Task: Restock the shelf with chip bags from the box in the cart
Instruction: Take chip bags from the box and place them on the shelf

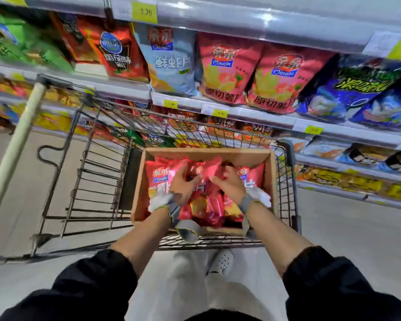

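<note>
— How many boxes are in the cart?

— One cardboard box, open at the top, sitting at the right end of the wire basket. The rest of the basket beside it holds nothing I can make out.

— And the chip bags in it?

— Red ones, packed upright and overlapping. I can count at least four: a leftmost red bag, a middle bag between the hands, a bag on the right, and more red and yellow packs lower down. An exact total I cannot tell, since the hands cover some.

— What are the hands doing?

— Both are down inside the box. The left hand has its fingers spread and bent over the top of the leftmost red bag, thumb toward the middle bag; it seems to grip, though blur makes the hold unsure. The right hand has its fingers curled around the crinkled top edge of a red bag, thumb pointing inward. Each wrist carries one grey strap with something white attached.

— The shelf?

— Straight ahead of the cart. On the tier at eye level I count two pink bags of one kind side by side, one pale blue bag to their left, one dark red bag beyond that, green bags at far left and blue ones at far right. Lower tiers hold more packs, too blurred to count. Yellow price tags line the shelf edges.
</note>
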`<move>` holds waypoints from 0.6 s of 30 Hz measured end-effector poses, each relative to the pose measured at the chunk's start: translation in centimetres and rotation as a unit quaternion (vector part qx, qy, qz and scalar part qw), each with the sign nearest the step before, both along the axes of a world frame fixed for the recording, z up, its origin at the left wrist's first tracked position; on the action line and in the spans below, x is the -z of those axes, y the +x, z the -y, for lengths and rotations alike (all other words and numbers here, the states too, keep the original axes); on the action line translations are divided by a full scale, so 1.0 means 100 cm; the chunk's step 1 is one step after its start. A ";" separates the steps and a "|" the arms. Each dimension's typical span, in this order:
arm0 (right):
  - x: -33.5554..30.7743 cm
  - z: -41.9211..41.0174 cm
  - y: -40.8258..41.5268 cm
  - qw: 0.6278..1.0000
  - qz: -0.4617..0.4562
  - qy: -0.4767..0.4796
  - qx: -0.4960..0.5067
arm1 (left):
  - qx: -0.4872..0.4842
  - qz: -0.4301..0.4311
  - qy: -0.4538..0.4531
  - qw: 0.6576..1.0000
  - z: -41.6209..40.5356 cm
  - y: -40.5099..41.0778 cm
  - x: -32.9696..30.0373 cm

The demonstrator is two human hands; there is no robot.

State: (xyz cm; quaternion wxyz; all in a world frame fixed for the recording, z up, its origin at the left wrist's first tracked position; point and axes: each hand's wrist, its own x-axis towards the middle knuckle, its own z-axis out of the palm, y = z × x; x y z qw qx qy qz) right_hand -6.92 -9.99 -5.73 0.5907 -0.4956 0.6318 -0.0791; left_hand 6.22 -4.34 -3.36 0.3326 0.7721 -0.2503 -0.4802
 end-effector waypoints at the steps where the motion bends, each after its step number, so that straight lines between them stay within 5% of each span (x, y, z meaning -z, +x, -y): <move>1: 0.008 -0.003 0.003 1.000 -0.008 0.008 0.001 | 0.001 0.001 0.005 1.000 -0.002 0.002 0.008; 9: 0.050 -0.017 0.018 0.987 -0.122 0.080 -0.073 | -0.020 -0.002 0.036 0.999 -0.010 0.000 0.041; 18: 0.081 -0.015 0.030 0.990 -0.127 0.061 -0.008 | -0.016 -0.029 0.023 0.999 -0.013 0.005 0.056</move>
